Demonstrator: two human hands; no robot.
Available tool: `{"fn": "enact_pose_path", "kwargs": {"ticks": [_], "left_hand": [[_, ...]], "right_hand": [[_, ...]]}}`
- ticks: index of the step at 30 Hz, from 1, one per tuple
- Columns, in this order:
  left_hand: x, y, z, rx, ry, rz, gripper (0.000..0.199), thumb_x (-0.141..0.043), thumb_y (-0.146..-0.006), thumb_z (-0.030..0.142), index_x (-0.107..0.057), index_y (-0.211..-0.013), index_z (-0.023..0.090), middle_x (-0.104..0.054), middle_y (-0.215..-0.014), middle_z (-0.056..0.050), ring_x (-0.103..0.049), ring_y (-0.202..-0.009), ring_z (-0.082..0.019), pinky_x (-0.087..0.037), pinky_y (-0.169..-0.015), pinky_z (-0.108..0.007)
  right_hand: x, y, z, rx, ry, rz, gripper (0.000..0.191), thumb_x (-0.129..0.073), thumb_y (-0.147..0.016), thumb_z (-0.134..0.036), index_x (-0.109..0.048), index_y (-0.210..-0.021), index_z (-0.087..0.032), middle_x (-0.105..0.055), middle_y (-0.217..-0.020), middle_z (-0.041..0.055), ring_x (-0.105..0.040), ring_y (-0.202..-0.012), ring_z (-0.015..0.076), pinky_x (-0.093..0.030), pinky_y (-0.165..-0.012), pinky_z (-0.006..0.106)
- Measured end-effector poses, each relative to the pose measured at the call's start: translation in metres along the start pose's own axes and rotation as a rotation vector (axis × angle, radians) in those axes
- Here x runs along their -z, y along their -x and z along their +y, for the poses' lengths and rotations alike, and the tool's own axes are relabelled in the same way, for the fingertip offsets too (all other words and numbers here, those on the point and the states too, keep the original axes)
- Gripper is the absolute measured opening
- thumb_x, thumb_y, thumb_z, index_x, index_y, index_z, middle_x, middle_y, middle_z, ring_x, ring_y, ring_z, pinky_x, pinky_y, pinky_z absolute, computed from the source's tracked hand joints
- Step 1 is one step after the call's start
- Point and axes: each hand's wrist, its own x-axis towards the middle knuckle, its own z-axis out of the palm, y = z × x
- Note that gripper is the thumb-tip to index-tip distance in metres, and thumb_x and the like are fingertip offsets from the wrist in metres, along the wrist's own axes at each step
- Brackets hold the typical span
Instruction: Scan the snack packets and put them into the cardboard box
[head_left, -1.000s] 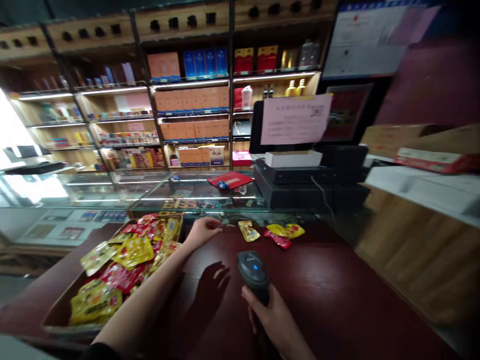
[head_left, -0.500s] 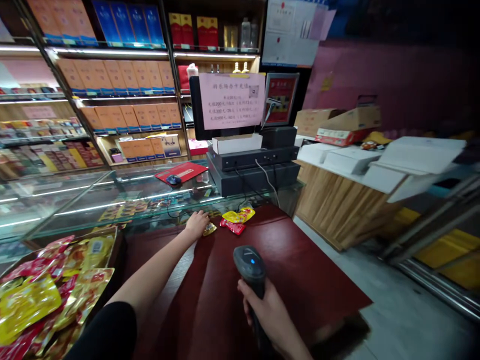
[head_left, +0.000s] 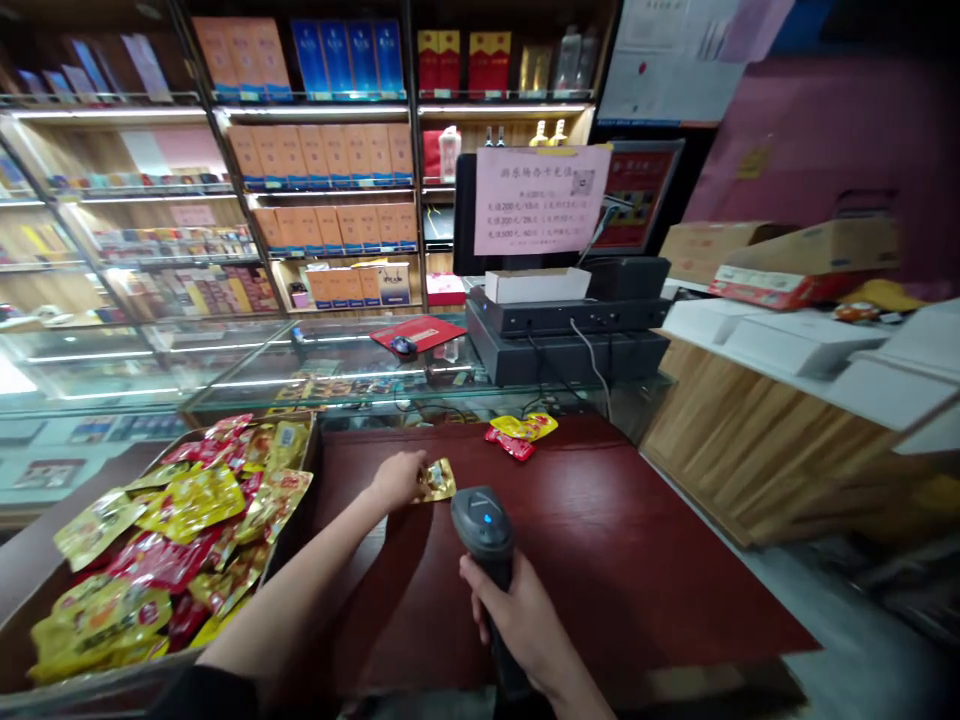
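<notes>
My left hand (head_left: 399,480) is over the brown tabletop, its fingers closed on the left end of a small gold snack packet (head_left: 439,481). The packet lies at or just above the wood; its left part is hidden under the fingers. My right hand (head_left: 519,622) grips the handle of a dark barcode scanner (head_left: 484,524), which has a blue light lit on top. The scanner's head points away from me, close to the gold packet's right side. Farther back, a yellow snack packet (head_left: 526,427) partly overlaps a red snack packet (head_left: 511,445).
At the left stands an open box (head_left: 307,470) heaped with yellow, red and gold packets. Beyond the table are a glass counter (head_left: 352,400), a mouse (head_left: 403,346) on a red mat, and a monitor (head_left: 466,215) covered by a pink notice (head_left: 540,200). White boxes (head_left: 795,340) stand right.
The view has swung left, showing more of the packet box. My left hand has drawn the gold packet toward me and leftward, away from the other two. The scanner has moved left, closer to it.
</notes>
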Motion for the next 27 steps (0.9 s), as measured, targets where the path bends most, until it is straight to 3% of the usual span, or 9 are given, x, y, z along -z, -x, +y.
{"fn": "enact_pose_path", "kwargs": {"ticks": [3,6,9,13,21,27], "left_hand": [[-0.007,0.035,-0.007,0.153,0.374,0.103,0.035,-0.073,-0.071,0.033,-0.07,-0.104,0.025,-0.075,-0.089,-0.004,-0.069,-0.081,-0.021,-0.046,-0.069,-0.026],[-0.013,0.059,-0.008,0.267,0.669,0.287,0.03,-0.073,-0.07,0.032,-0.07,-0.098,0.021,-0.075,-0.089,-0.005,-0.07,-0.081,-0.02,-0.049,-0.071,-0.027],[-0.017,0.068,-0.002,0.334,0.938,0.463,0.025,-0.072,-0.069,0.026,-0.065,-0.092,0.018,-0.075,-0.09,-0.006,-0.07,-0.084,-0.019,-0.052,-0.075,-0.027],[-0.016,0.07,0.01,0.372,1.231,0.531,0.027,-0.073,-0.066,0.025,-0.059,-0.088,0.018,-0.075,-0.085,-0.007,-0.071,-0.078,-0.019,-0.053,-0.068,-0.026],[-0.012,0.07,0.024,0.411,1.352,0.576,0.024,-0.069,-0.063,0.02,-0.055,-0.083,0.019,-0.074,-0.074,-0.003,-0.072,-0.075,-0.02,-0.054,-0.068,-0.026],[-0.013,0.071,0.02,0.401,1.176,0.554,0.02,-0.063,-0.067,0.016,-0.059,-0.087,0.018,-0.076,-0.086,-0.006,-0.073,-0.087,-0.022,-0.054,-0.07,-0.026]], "right_hand": [[-0.018,0.003,-0.002,0.012,0.016,-0.059,0.052,-0.065,-0.077,-0.063,-0.051,-0.095,-0.017,-0.054,-0.05,-0.0071,-0.047,-0.038,0.0091,-0.039,-0.038,0.019],[-0.033,0.006,-0.005,0.022,0.02,-0.103,0.05,-0.065,-0.077,-0.061,-0.051,-0.095,-0.017,-0.054,-0.05,-0.0078,-0.046,-0.037,0.009,-0.038,-0.038,0.02],[-0.046,0.007,-0.01,0.032,0.033,-0.136,0.049,-0.066,-0.077,-0.061,-0.051,-0.093,-0.017,-0.053,-0.049,-0.0076,-0.047,-0.037,0.0094,-0.038,-0.038,0.02],[-0.062,0.007,-0.019,0.053,0.037,-0.139,0.045,-0.066,-0.077,-0.058,-0.051,-0.09,-0.018,-0.054,-0.048,-0.0073,-0.047,-0.036,0.0093,-0.037,-0.038,0.02],[-0.069,0.0,-0.021,0.1,0.027,-0.128,0.043,-0.065,-0.078,-0.057,-0.052,-0.088,-0.018,-0.053,-0.047,-0.0075,-0.047,-0.034,0.0092,-0.036,-0.036,0.02],[-0.066,0.001,-0.021,0.094,0.028,-0.145,0.042,-0.065,-0.079,-0.057,-0.051,-0.088,-0.018,-0.052,-0.047,-0.008,-0.046,-0.035,0.0089,-0.036,-0.036,0.019]]}}
